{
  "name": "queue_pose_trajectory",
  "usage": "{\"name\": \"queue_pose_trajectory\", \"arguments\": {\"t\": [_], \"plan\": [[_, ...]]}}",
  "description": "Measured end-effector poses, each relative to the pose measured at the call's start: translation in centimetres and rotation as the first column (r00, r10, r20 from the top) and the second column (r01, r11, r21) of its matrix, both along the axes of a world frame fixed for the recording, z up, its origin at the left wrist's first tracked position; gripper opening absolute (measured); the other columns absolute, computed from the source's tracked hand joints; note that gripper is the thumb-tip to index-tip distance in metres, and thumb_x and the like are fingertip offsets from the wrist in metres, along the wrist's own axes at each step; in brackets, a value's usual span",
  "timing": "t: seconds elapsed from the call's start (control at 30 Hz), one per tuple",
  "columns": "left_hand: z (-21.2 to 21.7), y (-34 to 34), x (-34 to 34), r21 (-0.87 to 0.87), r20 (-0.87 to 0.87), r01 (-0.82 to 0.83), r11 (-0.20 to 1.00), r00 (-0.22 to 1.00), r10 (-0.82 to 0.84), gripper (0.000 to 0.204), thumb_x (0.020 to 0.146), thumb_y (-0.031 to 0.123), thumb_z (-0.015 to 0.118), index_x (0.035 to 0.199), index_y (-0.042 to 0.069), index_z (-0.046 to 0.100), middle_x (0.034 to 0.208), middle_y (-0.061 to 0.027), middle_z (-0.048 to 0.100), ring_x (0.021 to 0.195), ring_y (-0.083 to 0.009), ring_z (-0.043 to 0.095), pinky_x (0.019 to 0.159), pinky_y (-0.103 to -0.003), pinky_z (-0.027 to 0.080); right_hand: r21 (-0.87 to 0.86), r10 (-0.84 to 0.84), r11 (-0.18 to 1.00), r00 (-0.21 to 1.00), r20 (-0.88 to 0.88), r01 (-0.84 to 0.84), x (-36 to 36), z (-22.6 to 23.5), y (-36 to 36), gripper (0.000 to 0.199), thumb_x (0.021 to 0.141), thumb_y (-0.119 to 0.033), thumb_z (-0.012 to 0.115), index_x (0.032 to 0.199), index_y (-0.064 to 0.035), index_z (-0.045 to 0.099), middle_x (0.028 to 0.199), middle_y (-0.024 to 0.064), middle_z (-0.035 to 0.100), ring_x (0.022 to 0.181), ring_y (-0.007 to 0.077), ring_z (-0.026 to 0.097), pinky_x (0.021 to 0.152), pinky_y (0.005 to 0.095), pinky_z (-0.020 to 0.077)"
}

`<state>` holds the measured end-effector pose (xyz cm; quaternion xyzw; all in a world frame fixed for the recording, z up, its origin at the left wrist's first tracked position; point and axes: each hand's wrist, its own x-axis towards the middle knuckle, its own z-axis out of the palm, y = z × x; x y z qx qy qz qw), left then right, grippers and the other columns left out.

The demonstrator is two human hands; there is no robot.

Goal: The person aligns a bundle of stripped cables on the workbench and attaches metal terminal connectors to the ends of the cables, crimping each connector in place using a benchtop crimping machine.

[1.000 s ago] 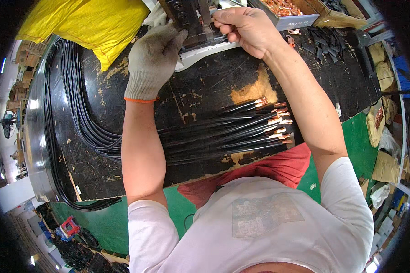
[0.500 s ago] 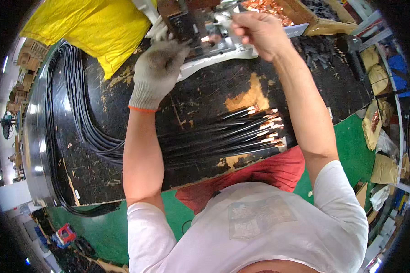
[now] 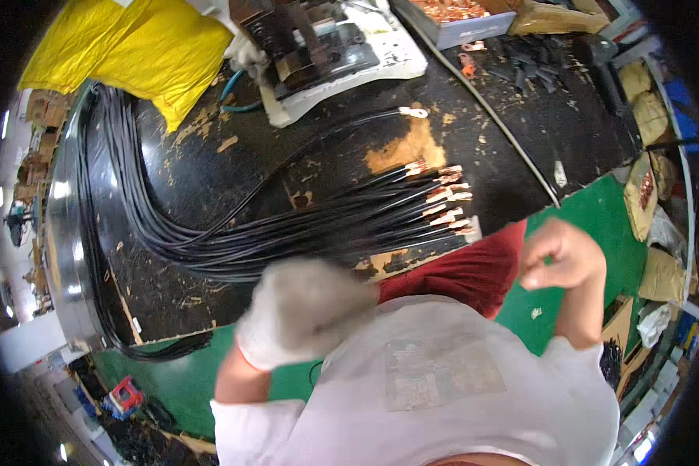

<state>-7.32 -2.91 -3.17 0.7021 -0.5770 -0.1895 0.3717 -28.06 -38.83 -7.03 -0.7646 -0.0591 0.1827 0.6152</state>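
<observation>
My left hand (image 3: pixel 307 311), in a whitish knit glove, is smeared by motion in front of my shirt, over the table's near edge. Its fingers cannot be made out. Bare and loosely curled, my right hand (image 3: pixel 565 255) hangs beyond the table's near right edge; a gap shows between thumb and fingers, and I see nothing in it. A bundle of black cables (image 3: pixel 287 225) lies across the table, copper ends (image 3: pixel 446 206) pointing right. Apart from the bundle's ends, one cable curves up to a ring-shaped metal lug (image 3: pixel 414 113).
A machine on a white base (image 3: pixel 349 85) stands at the back. A long grey rod (image 3: pixel 493 116) slants from it to the right edge. Yellow sack (image 3: pixel 132 54) at left; box of copper lugs (image 3: pixel 474 27) and black pieces (image 3: pixel 532 66) at back right. Green floor (image 3: pixel 582 311) lies beyond.
Both hands have come back from the machine toward me, the left to my shirt, the right past the table edge. A lugged cable and the slanting rod now show on the table.
</observation>
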Motion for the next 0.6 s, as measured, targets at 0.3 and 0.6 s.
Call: {"name": "queue_pose_trajectory", "arguments": {"t": [0.3, 0.6], "plan": [[-15.2, 13.3, -17.9, 0.571, -0.123, -0.801, 0.180, 0.133, 0.983, 0.021, 0.092, 0.021, 0.067, 0.096, 0.003, 0.078, 0.081, -0.0159, 0.073, 0.075, -0.0285, 0.072, 0.070, -0.039, 0.056, -0.351, -0.720, 0.529, 0.190, -0.668, 0.772, -19.7, -18.3, 6.2, 0.029, 0.081, -0.021, 0.074, 0.063, -0.0038, 0.059, 0.054, 0.0060, 0.058, 0.046, 0.0163, 0.054, 0.043, 0.0347, 0.0415], [-13.5, -2.3, -9.2, 0.718, -0.020, -0.050, 0.694, 0.995, 0.093, 0.036, 0.095, 0.038, 0.058, 0.116, 0.013, 0.075, 0.110, -0.0184, 0.073, 0.102, -0.0372, 0.070, 0.090, -0.049, 0.054, -0.422, -0.127, 0.900, 0.992, -0.014, 0.110, -4.0, -19.3, 13.9, 0.033, 0.091, -0.036, 0.071, 0.106, -0.0065, 0.075, 0.096, 0.0181, 0.073, 0.088, 0.0376, 0.070, 0.077, 0.0465, 0.0549]]}}
